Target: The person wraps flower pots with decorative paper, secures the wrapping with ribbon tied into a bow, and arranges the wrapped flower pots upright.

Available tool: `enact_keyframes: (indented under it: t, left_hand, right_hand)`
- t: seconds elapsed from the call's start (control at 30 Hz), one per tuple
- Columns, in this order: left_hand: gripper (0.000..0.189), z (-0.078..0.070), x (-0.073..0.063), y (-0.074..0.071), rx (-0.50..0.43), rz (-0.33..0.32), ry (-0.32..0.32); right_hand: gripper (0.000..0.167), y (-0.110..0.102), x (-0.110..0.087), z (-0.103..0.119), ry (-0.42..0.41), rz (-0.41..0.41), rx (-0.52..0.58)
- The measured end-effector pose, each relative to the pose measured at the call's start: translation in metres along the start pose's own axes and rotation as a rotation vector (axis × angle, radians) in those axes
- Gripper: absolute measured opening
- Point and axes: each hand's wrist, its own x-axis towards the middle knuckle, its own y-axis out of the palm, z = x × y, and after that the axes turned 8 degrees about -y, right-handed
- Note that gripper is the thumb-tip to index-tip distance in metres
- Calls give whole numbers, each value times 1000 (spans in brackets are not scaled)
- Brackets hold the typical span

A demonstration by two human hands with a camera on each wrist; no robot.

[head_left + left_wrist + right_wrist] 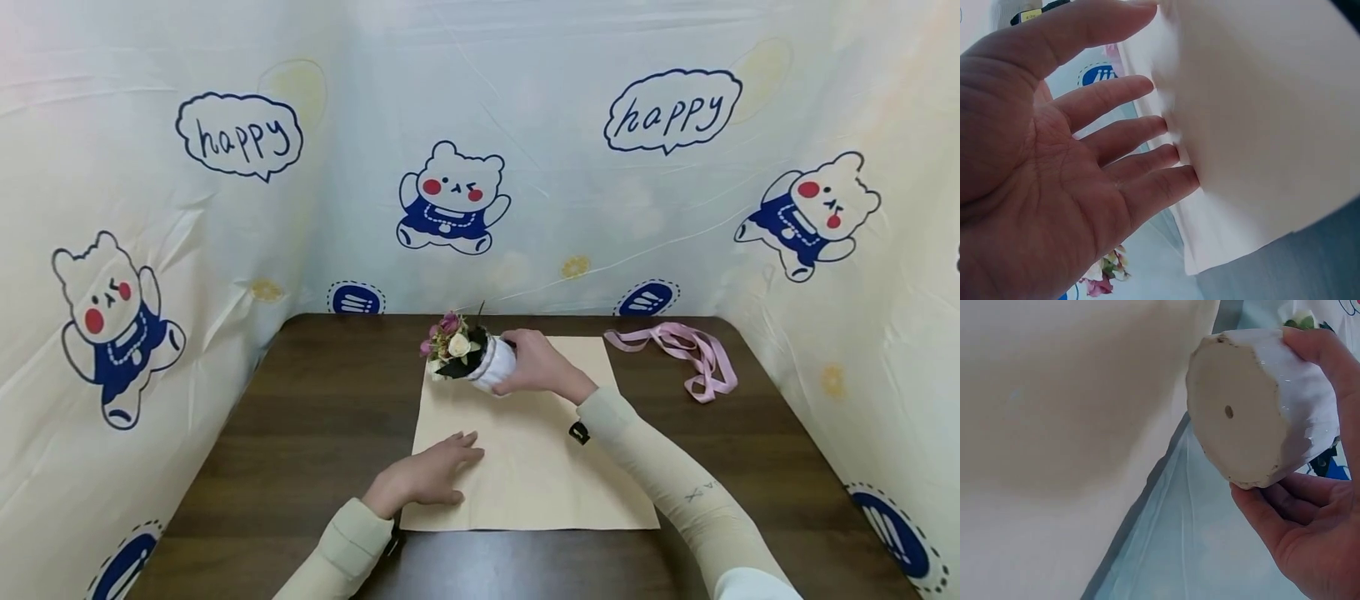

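Note:
My right hand (542,363) grips a white flower pot (497,365) by its side, tilted so the flowers point left, over the far part of a cream paper sheet (540,467). Pink and cream flowers (453,343) with green leaves fill the pot. From the right wrist view, the pot's unglazed base (1238,412) with a small hole faces the camera, fingers and thumb around the wall. My left hand (431,477) rests with spread fingers on the near left part of the sheet. In the left wrist view, its fingertips (1188,178) touch the paper.
A loosely folded pink ribbon (701,354) lies at the back right of the dark wooden table (322,433). A printed cloth (570,217) with bears and the word happy stands behind the table and along both sides.

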Motion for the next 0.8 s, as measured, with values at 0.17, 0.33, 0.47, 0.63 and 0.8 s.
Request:
enact_keyframes:
  t: [0.17,0.33,0.47,0.63,0.8]
  left_hand:
    - [67,0,0,0,-18,2,1]
    - [67,-2,0,-1,-25,9,0]
    - [67,-3,1,0,-3,0,-1]
    - [67,-2,2,1,1,1,-8]
    - [69,0,2,2,13,1,-5]
  right_hand:
    - [73,4,-2,4,-14,19,-38]
    - [68,7,-3,4,-42,33,-90]
    - [59,8,-4,7,-73,27,-110]
    - [57,11,-5,9,-80,43,-105]
    - [63,15,-6,11,-86,67,-106]
